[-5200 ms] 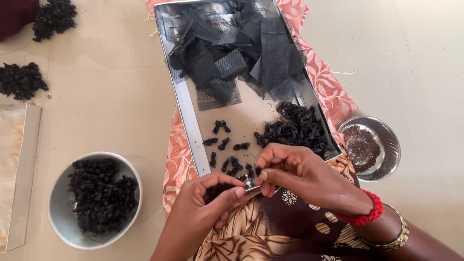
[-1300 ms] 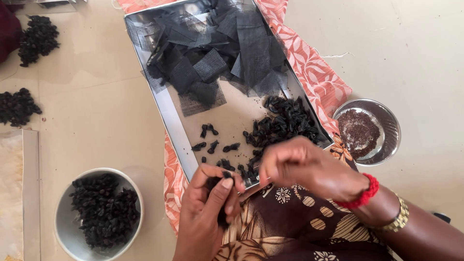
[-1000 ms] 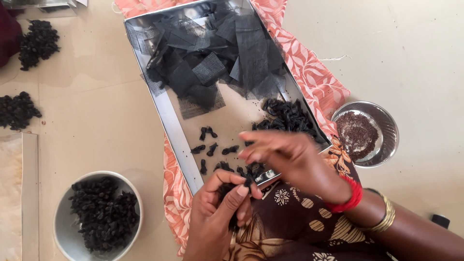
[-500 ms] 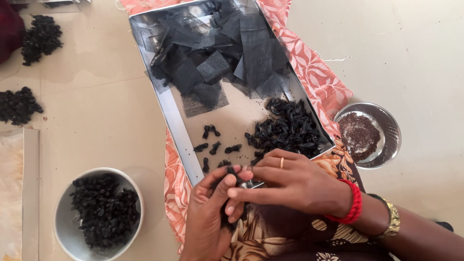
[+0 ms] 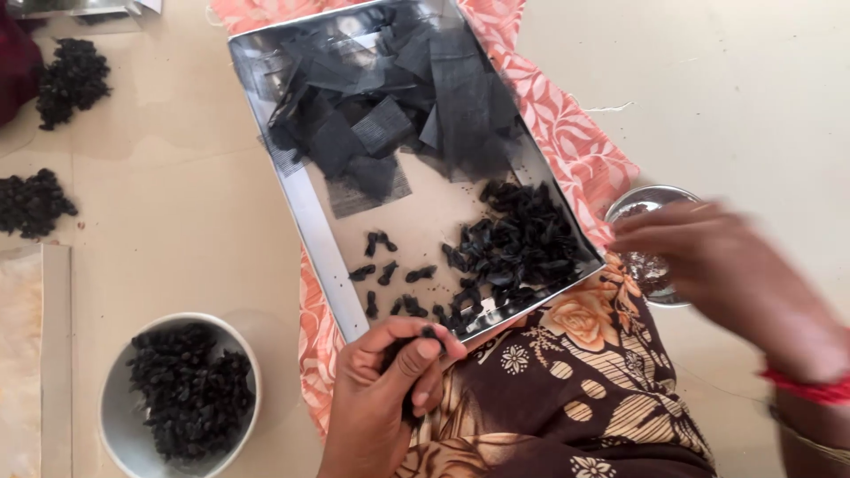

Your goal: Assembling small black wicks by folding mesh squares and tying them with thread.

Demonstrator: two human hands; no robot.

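Observation:
A steel tray (image 5: 320, 239) lies on my lap over a patterned orange cloth (image 5: 575, 150). It holds black mesh squares (image 5: 398, 106) at its far end, a heap of small black folded pieces (image 5: 522, 243) and a few loose ones (image 5: 390, 270). My left hand (image 5: 385, 398) pinches a small black piece (image 5: 425, 335) at the tray's near edge. My right hand (image 5: 726, 270), blurred, hovers over a small steel bowl (image 5: 651, 265) of dark brown stuff to the right; whether it holds anything cannot be told.
A grey bowl (image 5: 119, 425) of black pieces stands at the lower left. Two piles of black pieces (image 5: 75, 80) (image 5: 31, 202) lie on the beige floor at the left. A flat board (image 5: 31, 354) runs along the left edge.
My right hand has left my left hand and swung right to the small steel bowl. My left hand stays at the tray's near edge with the black piece.

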